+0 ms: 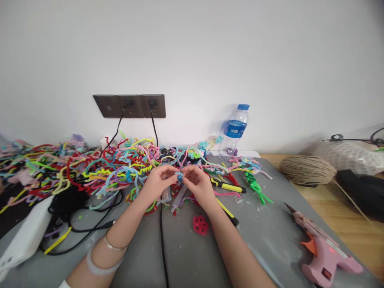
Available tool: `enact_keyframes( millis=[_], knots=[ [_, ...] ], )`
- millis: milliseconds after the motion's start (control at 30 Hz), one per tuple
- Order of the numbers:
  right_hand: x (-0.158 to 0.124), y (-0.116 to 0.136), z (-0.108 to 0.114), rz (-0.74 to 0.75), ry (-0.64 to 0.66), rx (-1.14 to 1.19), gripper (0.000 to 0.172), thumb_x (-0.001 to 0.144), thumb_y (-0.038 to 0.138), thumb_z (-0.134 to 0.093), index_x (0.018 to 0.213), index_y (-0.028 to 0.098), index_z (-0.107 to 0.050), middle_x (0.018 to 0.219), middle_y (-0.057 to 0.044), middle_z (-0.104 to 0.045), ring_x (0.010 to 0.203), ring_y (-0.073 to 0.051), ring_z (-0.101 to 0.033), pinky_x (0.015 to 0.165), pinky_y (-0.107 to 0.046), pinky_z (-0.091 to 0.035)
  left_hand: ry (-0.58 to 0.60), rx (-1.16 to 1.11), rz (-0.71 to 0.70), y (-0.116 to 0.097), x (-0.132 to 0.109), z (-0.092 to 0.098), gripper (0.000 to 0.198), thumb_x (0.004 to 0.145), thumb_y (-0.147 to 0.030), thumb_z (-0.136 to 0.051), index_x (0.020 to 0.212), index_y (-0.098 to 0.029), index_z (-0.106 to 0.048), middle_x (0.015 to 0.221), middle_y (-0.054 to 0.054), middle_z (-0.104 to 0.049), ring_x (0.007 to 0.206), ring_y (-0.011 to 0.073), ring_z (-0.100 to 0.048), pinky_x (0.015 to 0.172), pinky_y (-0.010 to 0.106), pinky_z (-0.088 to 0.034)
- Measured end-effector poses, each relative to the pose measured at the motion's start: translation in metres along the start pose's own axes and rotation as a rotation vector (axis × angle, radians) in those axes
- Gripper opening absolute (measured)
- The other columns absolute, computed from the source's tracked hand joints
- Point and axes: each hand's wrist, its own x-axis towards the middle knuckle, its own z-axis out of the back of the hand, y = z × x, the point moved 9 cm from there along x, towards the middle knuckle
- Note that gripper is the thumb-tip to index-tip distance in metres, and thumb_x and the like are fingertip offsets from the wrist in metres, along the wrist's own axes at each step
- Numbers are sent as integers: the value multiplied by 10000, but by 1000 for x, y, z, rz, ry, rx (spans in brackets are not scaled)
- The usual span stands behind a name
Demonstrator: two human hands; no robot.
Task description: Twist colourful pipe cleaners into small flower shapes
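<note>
Between the fingertips of both hands is a small piece of blue pipe cleaner [179,176], bent into a compact shape. My left hand [161,181] pinches it from the left, and my right hand [198,183] from the right, with both held above the grey mat. Part of the blue piece is covered by the fingers. Below my right hand lies a red flower-like pipe cleaner shape [200,225]. Behind the hands spreads a tangled heap of colourful pipe cleaners [111,166]. A yellow and black utility knife [229,186] lies just right of my right hand.
A pink glue gun [325,256] rests at the right edge of the grey mat [192,264]. Against the wall leans a plastic bottle [236,130]. Twine [307,169] sits on the wood at right. At left are a white power strip [27,236] and black cables [163,244].
</note>
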Motion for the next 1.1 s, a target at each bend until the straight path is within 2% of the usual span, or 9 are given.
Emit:
enact_keyframes(
  millis=[233,467,667,767,900,1100],
  knots=[
    [2,-9,4,-69,-16,46,299,724,460,-764,837,207,-652,784,-32,-671,734,-184,-636,712,-325,-538,-32,-62,44,8,1,0,253,664,-302,-800,859,-150,-748,839,62,-746,763,182,-676,713,281,-558],
    [3,-18,6,-140,-30,92,325,706,481,-769,827,195,-672,758,-29,-673,677,-166,-604,627,-298,-505,-64,-119,103,16,0,0,307,651,-330,-817,885,-146,-743,801,56,-741,732,173,-677,715,291,-570],
    [2,-18,6,-139,-48,90,330,749,475,-727,914,198,-655,790,-28,-662,648,-153,-591,593,-285,-483,-143,-234,149,25,1,1,326,611,-359,-852,806,-146,-701,739,13,-697,653,123,-640,654,238,-546],
    [1,-13,1,-98,-12,58,309,745,395,-735,956,209,-609,834,-25,-654,704,-162,-606,627,-286,-489,-178,-303,144,30,2,2,329,598,-364,-857,750,-140,-668,684,-9,-653,616,94,-597,609,201,-509],
    [-1,-1,-2,40,-8,-160,276,742,237,-700,979,221,-559,891,-14,-635,673,-142,-568,591,-265,-447,-184,-342,122,32,3,2,321,601,-360,-848,681,-144,-626,631,-34,-598,580,78,-554,592,196,-485],
    [-4,7,4,137,-78,-335,135,799,192,-623,926,205,-581,747,8,-605,596,-137,-532,543,-255,-409,-185,-286,114,31,4,4,324,606,-372,-836,694,-149,-618,609,-41,-598,555,87,-568,582,208,-484]
  ],
)
